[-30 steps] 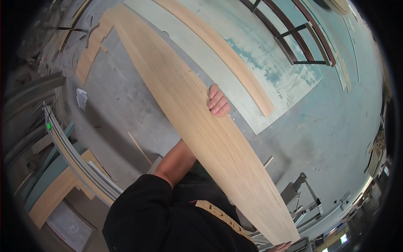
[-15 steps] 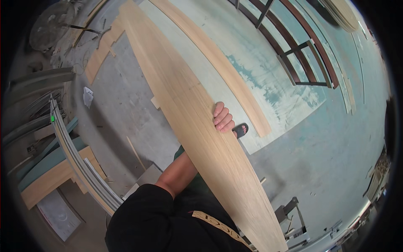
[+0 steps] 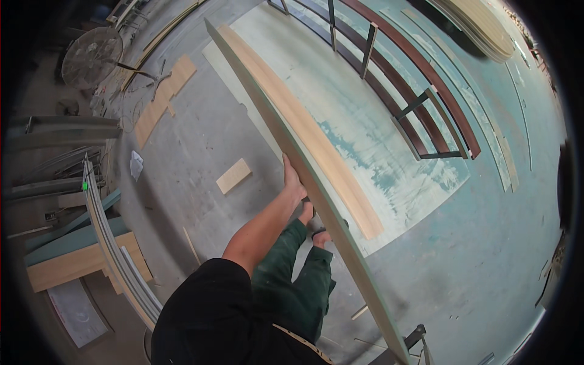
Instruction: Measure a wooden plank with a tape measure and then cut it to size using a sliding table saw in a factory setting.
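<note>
A long wooden board runs slantwise across the view, turned on edge so that its narrow grey-green side faces up. My left hand grips it near the middle from the left, thumb along the near side; the other fingers are hidden behind or beneath the board. My bare left forearm comes out of a black sleeve. My right hand does not show. Beyond the board, a second long wood-coloured strip lies on a pale, paint-stained sheet on the floor.
A dark brown frame lies at the upper right. Left of me are a small wooden block, stacked long strips and a round fan. A black metal piece stands by the board's near end. My feet are under the board.
The board has turned from showing its broad face to standing on edge. My left hand's thumb side now shows instead of fingers curled over the far edge. The small block has come into full view.
</note>
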Demonstrator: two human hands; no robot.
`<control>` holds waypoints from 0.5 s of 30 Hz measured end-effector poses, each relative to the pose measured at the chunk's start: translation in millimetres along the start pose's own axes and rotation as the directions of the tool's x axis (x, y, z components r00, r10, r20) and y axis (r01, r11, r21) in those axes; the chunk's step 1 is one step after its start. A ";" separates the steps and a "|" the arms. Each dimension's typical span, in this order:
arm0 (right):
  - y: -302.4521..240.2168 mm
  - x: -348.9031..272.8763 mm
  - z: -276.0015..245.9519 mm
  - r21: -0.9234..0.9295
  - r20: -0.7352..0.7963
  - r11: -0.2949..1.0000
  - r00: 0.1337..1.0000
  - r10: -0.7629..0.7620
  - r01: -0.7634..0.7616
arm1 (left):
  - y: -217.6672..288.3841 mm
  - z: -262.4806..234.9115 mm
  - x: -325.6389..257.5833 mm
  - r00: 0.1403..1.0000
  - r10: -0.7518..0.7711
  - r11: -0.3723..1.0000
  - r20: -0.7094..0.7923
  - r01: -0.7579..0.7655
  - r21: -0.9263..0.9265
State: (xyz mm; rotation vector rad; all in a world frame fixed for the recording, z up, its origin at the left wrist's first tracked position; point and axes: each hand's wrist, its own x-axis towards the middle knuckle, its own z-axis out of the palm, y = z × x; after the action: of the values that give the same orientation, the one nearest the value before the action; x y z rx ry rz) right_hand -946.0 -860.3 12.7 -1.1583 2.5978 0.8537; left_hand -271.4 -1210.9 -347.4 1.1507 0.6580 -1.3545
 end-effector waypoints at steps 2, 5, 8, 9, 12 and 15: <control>-33.9 49.1 7.2 -0.097 -0.374 0.960 0.884 -0.279 0.262 | 38.7 12.0 15.6 0.974 0.110 0.994 0.196 -0.106 -0.033; -123.2 100.4 32.9 -0.008 -0.269 1.000 0.963 -0.024 0.022 | 89.5 3.4 74.3 0.964 0.235 0.972 0.123 -0.236 -0.006; -213.4 111.5 14.6 -0.034 -0.219 0.998 0.974 -0.052 0.046 | 104.0 23.0 131.5 0.949 0.290 0.955 -0.122 -0.278 0.103; -219.8 117.3 11.4 -0.012 -0.184 1.000 0.983 0.015 -0.018 | 86.6 40.7 147.0 0.931 0.299 0.950 -0.210 -0.268 0.160; -262.9 152.1 32.0 0.275 -0.298 0.929 0.941 -0.161 0.246 | 96.8 46.4 217.2 0.840 0.352 0.904 -0.413 -0.190 0.383; -312.3 201.1 70.2 0.249 -0.182 0.923 0.950 -0.253 0.293 | 129.3 31.8 261.0 0.838 0.423 0.873 -0.343 -0.276 0.403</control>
State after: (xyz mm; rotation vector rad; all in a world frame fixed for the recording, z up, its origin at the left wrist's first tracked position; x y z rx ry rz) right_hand -861.6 -1113.6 -254.9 -1.4981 2.4741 0.3504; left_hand -111.9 -1364.5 -539.3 1.7851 0.4839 -0.9171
